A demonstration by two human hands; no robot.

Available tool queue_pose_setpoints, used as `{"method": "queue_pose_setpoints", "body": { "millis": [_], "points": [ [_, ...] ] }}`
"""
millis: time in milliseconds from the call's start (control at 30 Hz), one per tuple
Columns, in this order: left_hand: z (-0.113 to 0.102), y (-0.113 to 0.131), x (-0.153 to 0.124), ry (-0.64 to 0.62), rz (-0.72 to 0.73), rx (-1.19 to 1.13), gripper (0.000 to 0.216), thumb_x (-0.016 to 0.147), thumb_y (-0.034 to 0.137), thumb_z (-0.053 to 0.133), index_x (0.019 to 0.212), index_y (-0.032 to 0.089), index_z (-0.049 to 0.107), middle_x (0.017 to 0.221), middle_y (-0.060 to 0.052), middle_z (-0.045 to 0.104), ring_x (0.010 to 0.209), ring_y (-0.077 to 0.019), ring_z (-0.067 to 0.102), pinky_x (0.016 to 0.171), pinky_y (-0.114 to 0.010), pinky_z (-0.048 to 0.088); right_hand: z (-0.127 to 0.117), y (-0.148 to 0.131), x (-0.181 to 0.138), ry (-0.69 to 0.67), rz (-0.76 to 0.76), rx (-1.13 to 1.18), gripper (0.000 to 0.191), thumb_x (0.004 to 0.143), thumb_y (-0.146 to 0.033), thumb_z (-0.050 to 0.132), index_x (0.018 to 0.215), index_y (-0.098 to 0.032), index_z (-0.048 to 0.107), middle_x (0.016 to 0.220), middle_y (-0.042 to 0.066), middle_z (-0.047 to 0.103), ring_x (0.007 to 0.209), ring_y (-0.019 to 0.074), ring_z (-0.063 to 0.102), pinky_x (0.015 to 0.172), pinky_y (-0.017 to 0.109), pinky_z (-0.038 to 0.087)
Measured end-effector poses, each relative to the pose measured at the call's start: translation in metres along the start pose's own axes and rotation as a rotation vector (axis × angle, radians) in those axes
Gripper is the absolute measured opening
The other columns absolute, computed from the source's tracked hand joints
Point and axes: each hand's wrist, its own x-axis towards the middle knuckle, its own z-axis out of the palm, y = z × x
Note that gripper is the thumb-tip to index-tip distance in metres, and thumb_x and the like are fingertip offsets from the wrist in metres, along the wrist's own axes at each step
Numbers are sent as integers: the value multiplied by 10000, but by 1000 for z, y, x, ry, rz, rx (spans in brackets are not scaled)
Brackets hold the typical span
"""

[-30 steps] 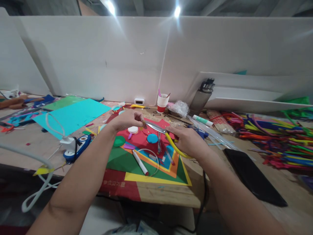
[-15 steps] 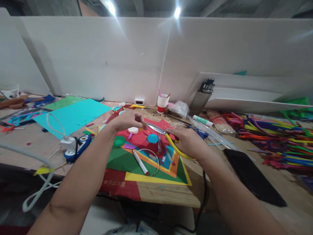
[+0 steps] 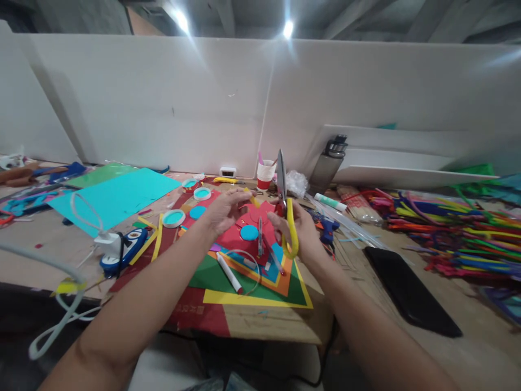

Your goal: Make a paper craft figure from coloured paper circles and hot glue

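My right hand (image 3: 295,231) grips yellow-handled scissors (image 3: 285,209), their closed blades pointing straight up. My left hand (image 3: 223,209) hovers just left of them over a red paper sheet (image 3: 244,231), fingers loosely curled round a small yellow strip (image 3: 253,199). Under both hands lies a stack of red, orange, green and yellow paper (image 3: 260,282) with a blue disc (image 3: 249,232), a white marker (image 3: 228,271) and a pen on top.
Cyan sheets (image 3: 114,193) and a white plug with cable (image 3: 106,241) lie left. Round cyan lids (image 3: 174,218), a red-and-white cup (image 3: 265,175), a bottle (image 3: 328,163), a black slab (image 3: 407,290) and a heap of coloured pipe cleaners (image 3: 456,233) fill the back and right.
The scissors have swung from lying flat, pointing left, to upright in my right hand. My left hand has let go of the blade tip and drawn back slightly. The camera shifted a little.
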Motion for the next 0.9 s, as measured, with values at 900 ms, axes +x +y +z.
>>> {"method": "queue_pose_setpoints", "body": {
  "millis": [900],
  "points": [
    [20,-29,-11,-33,40,166,266,625,317,809,709,134,636,641,25,565,553,-50,512,543,-185,398,2,3,-2,105,98,149,580,655,-499,756,1105,-272,469,745,-45,564,420,98,493,380,264,423]
  ]
}}
